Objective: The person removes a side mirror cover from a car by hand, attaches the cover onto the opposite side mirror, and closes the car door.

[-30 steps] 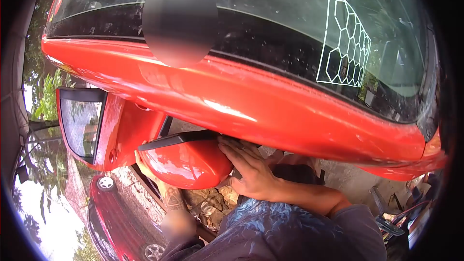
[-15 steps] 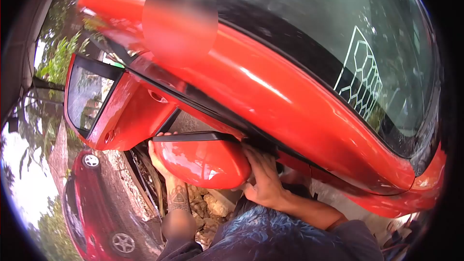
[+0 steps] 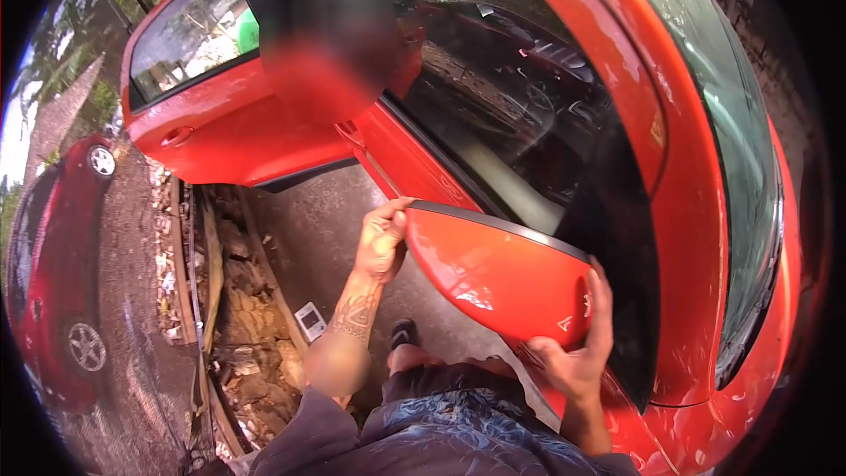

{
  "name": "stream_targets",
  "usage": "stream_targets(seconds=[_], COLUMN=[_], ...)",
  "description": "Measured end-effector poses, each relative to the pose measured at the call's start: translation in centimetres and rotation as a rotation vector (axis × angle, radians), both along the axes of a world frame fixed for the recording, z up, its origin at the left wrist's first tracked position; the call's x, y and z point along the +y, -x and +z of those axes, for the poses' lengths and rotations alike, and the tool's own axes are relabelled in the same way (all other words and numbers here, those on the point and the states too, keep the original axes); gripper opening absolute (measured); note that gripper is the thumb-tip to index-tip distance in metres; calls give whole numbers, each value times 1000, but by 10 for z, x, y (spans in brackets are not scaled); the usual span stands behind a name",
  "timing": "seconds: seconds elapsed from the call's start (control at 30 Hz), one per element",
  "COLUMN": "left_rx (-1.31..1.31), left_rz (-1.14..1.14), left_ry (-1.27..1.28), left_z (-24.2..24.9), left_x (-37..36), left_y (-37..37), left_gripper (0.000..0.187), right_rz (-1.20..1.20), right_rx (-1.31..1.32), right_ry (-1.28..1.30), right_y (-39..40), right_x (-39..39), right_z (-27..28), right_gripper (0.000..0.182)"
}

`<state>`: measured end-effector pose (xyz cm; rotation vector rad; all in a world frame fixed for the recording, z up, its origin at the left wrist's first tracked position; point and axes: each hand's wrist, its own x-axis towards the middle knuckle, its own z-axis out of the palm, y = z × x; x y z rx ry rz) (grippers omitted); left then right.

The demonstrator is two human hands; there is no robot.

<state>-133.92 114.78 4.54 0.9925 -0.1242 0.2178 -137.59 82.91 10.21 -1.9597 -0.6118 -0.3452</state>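
Observation:
A red side mirror (image 3: pixel 498 269) with a black rim along its upper edge sticks out from the side of the red car (image 3: pixel 696 300). My left hand (image 3: pixel 381 242) grips its outer left end, with the fingers bent over the corner. At the other end, close to the car body, my right hand (image 3: pixel 577 357) is curved around the housing. Its fingers reach up along the right edge and the thumb lies on the lower side. The mirror's glass faces away and is hidden.
The car's rear door (image 3: pixel 211 115) stands open at the upper left. A small white device (image 3: pixel 310 321) lies on the concrete floor beside a strip of rubble (image 3: pixel 256 335). A dark red car (image 3: pixel 62 273) is parked at far left. A round blur covers part of the view.
The viewpoint has turned, so the mirror and both hands appear farther right and the car's side window shows. My left hand has moved onto the mirror's outer corner; my right hand remains at the inner end.

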Motion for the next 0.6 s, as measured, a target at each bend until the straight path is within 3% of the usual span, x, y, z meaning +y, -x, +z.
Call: stream_targets(seconds=[0.2,0.27,0.3,0.33,0.4,0.47,0.5,0.6], left_rx=[-138,-69,-82,-98,-74,-224,-155,-204], left_rz=[-135,-277,-302,-319,-467,-489,-561,-544], left_ry=[-73,-131,-132,-132,-131,-51,22,-65], left_z=[9,4,9,12,9,7,3,0], left_x=[5,19,21,22,29,23,22,22], left_y=[-21,-27,-28,-29,-32,-36,-36,-44], left_gripper=[21,17,17,17,23,30,38,35], right_rz=[-406,-573,-711,-801,-1023,-1045,-1060,-1064], right_rx=[12,4,-39,-46,-81,-19,-49,-70], right_ry=[-193,-305,-291,-461,-443,-505,-521,-471], right_y=[3,10,14,16,21,29,28,31], right_x=[34,44,54,64,76,88,93,89], right_z=[0,-5,-4,-6,-9,-14,-18,-24], right_gripper=[85,72,56,47,45,47,49,49])
